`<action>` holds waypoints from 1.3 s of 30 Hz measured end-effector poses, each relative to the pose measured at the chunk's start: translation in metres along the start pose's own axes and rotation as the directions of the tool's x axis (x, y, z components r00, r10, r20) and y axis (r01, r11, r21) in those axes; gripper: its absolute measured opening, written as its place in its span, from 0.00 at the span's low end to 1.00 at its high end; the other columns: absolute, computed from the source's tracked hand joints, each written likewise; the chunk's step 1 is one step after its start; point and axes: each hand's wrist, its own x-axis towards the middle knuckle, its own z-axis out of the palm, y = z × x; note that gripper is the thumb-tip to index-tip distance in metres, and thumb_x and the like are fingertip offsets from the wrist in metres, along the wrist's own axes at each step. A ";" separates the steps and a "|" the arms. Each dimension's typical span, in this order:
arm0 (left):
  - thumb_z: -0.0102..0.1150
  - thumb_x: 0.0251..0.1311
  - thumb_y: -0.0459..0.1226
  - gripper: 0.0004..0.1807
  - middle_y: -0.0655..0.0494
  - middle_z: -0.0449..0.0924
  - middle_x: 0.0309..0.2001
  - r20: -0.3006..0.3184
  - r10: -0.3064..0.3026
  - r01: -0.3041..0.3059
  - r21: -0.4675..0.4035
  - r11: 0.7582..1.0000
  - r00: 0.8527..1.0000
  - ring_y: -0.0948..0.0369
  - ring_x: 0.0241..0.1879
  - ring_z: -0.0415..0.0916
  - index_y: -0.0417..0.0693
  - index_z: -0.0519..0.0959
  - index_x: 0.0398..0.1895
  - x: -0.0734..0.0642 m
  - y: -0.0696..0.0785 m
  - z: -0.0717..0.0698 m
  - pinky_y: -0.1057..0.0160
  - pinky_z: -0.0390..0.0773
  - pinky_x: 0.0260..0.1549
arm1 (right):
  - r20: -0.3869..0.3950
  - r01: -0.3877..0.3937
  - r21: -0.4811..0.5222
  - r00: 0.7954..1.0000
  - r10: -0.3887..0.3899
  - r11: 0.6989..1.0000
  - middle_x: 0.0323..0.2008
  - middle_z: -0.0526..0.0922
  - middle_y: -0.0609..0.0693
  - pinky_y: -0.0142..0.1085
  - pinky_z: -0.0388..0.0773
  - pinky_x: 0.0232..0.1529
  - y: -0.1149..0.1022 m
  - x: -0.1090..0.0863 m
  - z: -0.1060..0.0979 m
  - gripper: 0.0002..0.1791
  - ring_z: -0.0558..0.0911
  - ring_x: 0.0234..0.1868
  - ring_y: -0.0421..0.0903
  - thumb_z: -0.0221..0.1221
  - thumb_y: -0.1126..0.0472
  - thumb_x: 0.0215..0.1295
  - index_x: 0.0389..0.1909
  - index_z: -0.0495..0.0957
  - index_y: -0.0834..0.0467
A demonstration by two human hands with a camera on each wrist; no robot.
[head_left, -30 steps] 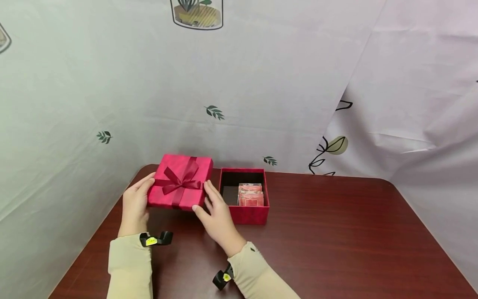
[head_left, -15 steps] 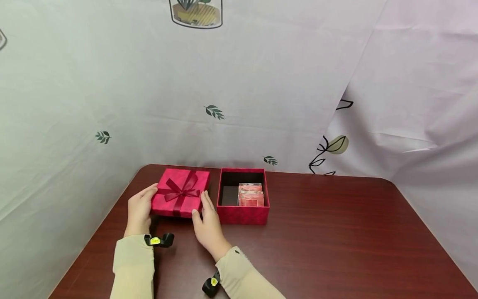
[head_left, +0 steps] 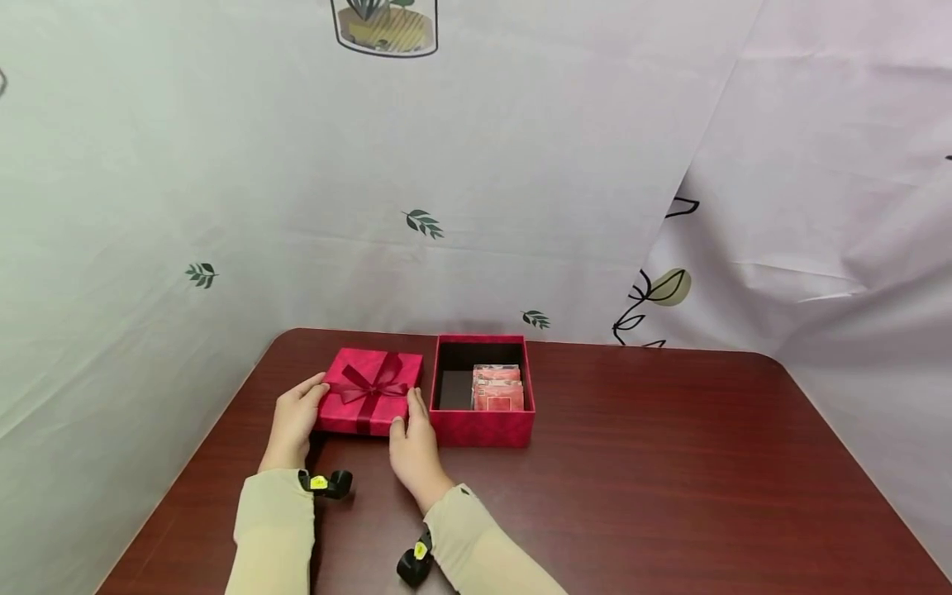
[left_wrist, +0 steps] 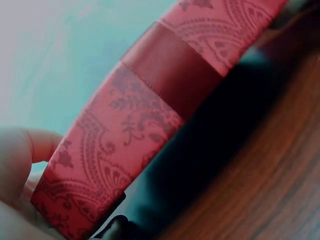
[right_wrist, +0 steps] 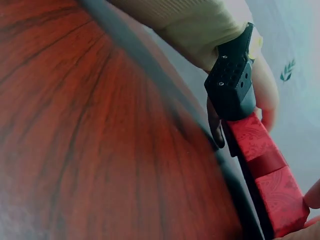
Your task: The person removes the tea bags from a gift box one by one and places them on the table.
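A red patterned gift box lid (head_left: 353, 420) with a dark red ribbon bow (head_left: 375, 385) is held level, close over the table at the left. My left hand (head_left: 292, 420) grips its left side, and my right hand (head_left: 413, 453) holds the right side near the front corner. The lid's front wall (left_wrist: 107, 130) fills much of the left wrist view, crossed by a ribbon band (left_wrist: 172, 67). To the right of the lid stands the uncovered red gift box (head_left: 483, 430) with a black inside. Several small reddish packets (head_left: 498, 398) stand in its right half.
The dark reddish-brown wooden table (head_left: 669, 471) carries the box near its back edge. Behind it hangs a pale curtain (head_left: 476, 165) printed with leaves and a jar. Black wrist cameras (head_left: 327, 484) are strapped to both wrists.
Both hands have lowered the lid towards the table, bringing it forward and levelling it. In the last half second it has shifted slightly right, closer to the box. The box has stayed put.
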 end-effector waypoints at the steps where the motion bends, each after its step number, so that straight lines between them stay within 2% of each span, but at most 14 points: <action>1: 0.44 0.76 0.35 0.27 0.38 0.57 0.76 0.014 0.006 -0.006 0.021 1.000 1.000 0.49 0.76 0.51 0.36 0.62 0.75 0.000 0.000 0.000 0.51 0.56 0.73 | -0.002 -0.006 0.000 1.000 0.006 1.000 0.76 0.56 0.67 0.52 0.58 0.73 0.000 0.000 0.000 0.29 0.56 0.77 0.61 0.48 0.71 0.74 0.74 0.58 0.72; 6: 0.42 0.76 0.34 0.29 0.35 0.52 0.77 0.065 0.016 -0.024 0.124 0.992 0.998 0.45 0.78 0.47 0.35 0.57 0.77 0.000 0.000 0.002 0.48 0.54 0.74 | -0.006 -0.024 -0.016 1.000 0.024 1.000 0.77 0.55 0.65 0.52 0.60 0.72 0.001 0.003 0.003 0.30 0.56 0.77 0.61 0.50 0.71 0.73 0.75 0.58 0.71; 10: 0.41 0.76 0.33 0.30 0.33 0.51 0.77 0.083 0.017 -0.031 0.164 0.986 0.996 0.43 0.78 0.47 0.33 0.54 0.78 0.000 0.000 0.003 0.46 0.54 0.73 | -0.003 -0.027 -0.033 1.000 0.027 0.999 0.77 0.54 0.66 0.52 0.61 0.72 0.003 0.004 0.004 0.31 0.56 0.77 0.61 0.50 0.72 0.73 0.75 0.58 0.71; 19: 0.42 0.76 0.32 0.31 0.33 0.51 0.77 0.088 0.016 -0.029 0.148 0.989 0.996 0.44 0.77 0.47 0.33 0.51 0.78 0.001 0.000 0.004 0.47 0.55 0.73 | -0.018 0.000 -0.089 1.000 -0.002 0.996 0.76 0.56 0.66 0.51 0.63 0.71 0.008 0.005 0.008 0.31 0.58 0.76 0.62 0.51 0.73 0.71 0.74 0.59 0.71; 26: 0.42 0.76 0.34 0.29 0.34 0.51 0.77 0.064 0.004 -0.011 0.111 0.994 0.998 0.44 0.77 0.49 0.35 0.56 0.78 -0.003 0.001 0.001 0.46 0.56 0.73 | 0.001 0.007 -0.114 1.000 -0.007 0.993 0.76 0.55 0.64 0.51 0.67 0.69 0.007 0.005 0.006 0.33 0.61 0.75 0.61 0.53 0.73 0.71 0.75 0.58 0.68; 30: 0.42 0.77 0.35 0.27 0.36 0.54 0.77 0.030 0.040 -0.043 0.107 0.993 0.999 0.44 0.76 0.51 0.36 0.60 0.76 -0.005 0.005 0.000 0.45 0.56 0.73 | 0.030 0.003 -0.113 1.000 0.000 0.994 0.77 0.55 0.63 0.53 0.66 0.69 0.001 0.002 0.004 0.35 0.61 0.75 0.61 0.55 0.70 0.70 0.76 0.58 0.67; 33: 0.42 0.77 0.36 0.26 0.38 0.59 0.75 -0.010 0.090 -0.089 0.110 0.990 0.996 0.46 0.76 0.53 0.37 0.65 0.74 -0.006 0.009 0.001 0.46 0.56 0.73 | 0.072 0.002 -0.109 0.997 0.005 0.994 0.77 0.56 0.61 0.54 0.65 0.70 -0.008 -0.002 0.001 0.35 0.60 0.76 0.59 0.56 0.68 0.69 0.76 0.59 0.64; 39: 0.42 0.79 0.39 0.23 0.41 0.67 0.71 -0.059 0.175 -0.168 0.104 0.980 0.983 0.50 0.72 0.60 0.38 0.71 0.69 -0.012 0.022 0.005 0.49 0.60 0.71 | 0.167 0.109 -0.139 0.982 -0.085 0.984 0.70 0.66 0.56 0.50 0.71 0.67 -0.034 -0.015 -0.021 0.31 0.69 0.70 0.55 0.56 0.66 0.67 0.72 0.66 0.59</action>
